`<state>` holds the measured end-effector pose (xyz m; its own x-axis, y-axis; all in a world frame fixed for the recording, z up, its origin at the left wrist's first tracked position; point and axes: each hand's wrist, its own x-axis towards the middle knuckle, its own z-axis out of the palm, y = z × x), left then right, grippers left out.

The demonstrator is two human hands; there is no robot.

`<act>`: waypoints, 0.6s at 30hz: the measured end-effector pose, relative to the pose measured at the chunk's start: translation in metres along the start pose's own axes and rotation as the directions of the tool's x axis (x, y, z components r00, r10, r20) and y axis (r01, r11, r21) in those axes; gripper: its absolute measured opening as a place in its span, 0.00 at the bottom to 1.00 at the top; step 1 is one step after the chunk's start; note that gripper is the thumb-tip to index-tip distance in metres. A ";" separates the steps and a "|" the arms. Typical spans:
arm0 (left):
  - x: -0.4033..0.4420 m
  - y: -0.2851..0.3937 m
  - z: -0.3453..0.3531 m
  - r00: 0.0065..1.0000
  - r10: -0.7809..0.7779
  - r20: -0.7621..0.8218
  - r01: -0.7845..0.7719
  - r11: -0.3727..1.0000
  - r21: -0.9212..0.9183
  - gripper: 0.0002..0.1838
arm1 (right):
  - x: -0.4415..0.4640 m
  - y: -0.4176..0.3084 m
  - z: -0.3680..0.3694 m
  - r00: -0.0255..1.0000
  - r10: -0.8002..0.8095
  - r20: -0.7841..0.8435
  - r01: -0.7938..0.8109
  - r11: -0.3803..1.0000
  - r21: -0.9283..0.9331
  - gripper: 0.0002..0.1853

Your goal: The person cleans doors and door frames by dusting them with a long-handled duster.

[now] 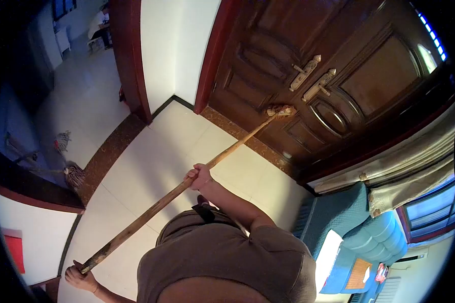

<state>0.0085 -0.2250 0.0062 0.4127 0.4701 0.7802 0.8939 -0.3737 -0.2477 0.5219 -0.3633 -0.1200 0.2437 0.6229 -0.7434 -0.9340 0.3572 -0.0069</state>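
While the right hand (201,177) and left hand (81,278) clamp a wooden pole (150,213), pale tiles (187,136) spread before brown double doors (318,40).

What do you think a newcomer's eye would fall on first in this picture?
Probably the long wooden pole slanting across the middle, held near its lower-left end by the person's left grip and farther up by the right grip. Next might come the dark brown double door at the upper right, with the pole's bundled head showing in front of it. A blue sofa also stands out at the lower right.
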 end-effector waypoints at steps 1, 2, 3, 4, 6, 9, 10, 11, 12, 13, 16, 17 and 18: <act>-0.010 -0.009 0.003 0.999 -0.003 -0.048 0.003 1.000 0.007 0.16 | -0.002 0.005 0.000 1.000 -0.006 0.000 0.006 1.000 -0.012 0.16; -0.013 -0.013 0.000 0.998 0.000 -0.068 0.001 1.000 0.002 0.16 | -0.006 0.006 0.004 1.000 -0.004 0.004 0.004 1.000 -0.007 0.16; -0.017 -0.018 -0.004 0.996 0.002 -0.088 -0.002 1.000 -0.003 0.16 | -0.007 0.009 0.006 1.000 -0.005 0.011 0.005 1.000 -0.006 0.16; -0.017 -0.018 -0.014 0.999 -0.032 -0.016 0.031 0.999 -0.019 0.16 | -0.007 0.015 0.007 1.000 -0.011 0.016 0.011 1.000 -0.018 0.16; -0.022 -0.024 -0.026 0.995 -0.092 0.049 0.093 0.995 -0.037 0.15 | -0.004 0.027 0.008 0.997 -0.027 0.079 0.037 0.992 -0.121 0.15; -0.052 -0.046 -0.036 0.986 -0.071 0.151 0.079 0.996 -0.052 0.15 | -0.005 0.041 0.019 0.990 0.044 0.132 -0.027 0.991 -0.135 0.15; -0.058 -0.048 -0.038 0.995 -0.061 0.076 0.064 0.998 -0.030 0.16 | -0.006 0.049 0.025 0.987 0.041 0.153 -0.014 0.984 -0.175 0.14; -0.070 -0.048 -0.038 0.994 -0.074 0.078 0.076 0.997 -0.028 0.16 | -0.004 0.052 0.030 0.987 0.043 0.153 -0.013 0.982 -0.187 0.14; -0.082 -0.047 -0.042 0.986 -0.132 0.102 0.130 0.991 0.030 0.16 | -0.001 0.058 0.035 0.992 0.043 0.122 -0.015 0.976 -0.219 0.14; -0.092 -0.047 -0.045 0.974 -0.193 0.121 0.183 0.979 0.091 0.16 | 0.001 0.062 0.040 0.995 0.045 0.094 -0.020 0.968 -0.251 0.14; -0.132 -0.041 -0.044 0.951 -0.261 0.164 0.246 0.963 0.111 0.16 | 0.004 0.073 0.053 0.998 -0.006 0.058 0.025 0.941 -0.338 0.14; -0.151 -0.037 -0.038 0.926 -0.318 0.206 0.295 0.946 0.134 0.16 | 0.008 0.073 0.056 0.998 -0.001 0.068 0.025 0.935 -0.354 0.14; -0.160 -0.029 -0.036 0.921 -0.338 0.197 0.318 0.940 0.126 0.16 | 0.011 0.072 0.057 0.997 0.031 0.075 -0.002 0.935 -0.356 0.13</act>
<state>-0.0895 -0.3180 -0.0906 0.1125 0.7160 0.6889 0.9932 -0.1012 -0.0571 0.4726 -0.2913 -0.0904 0.2337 0.6841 -0.6909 -0.9664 0.0849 -0.2427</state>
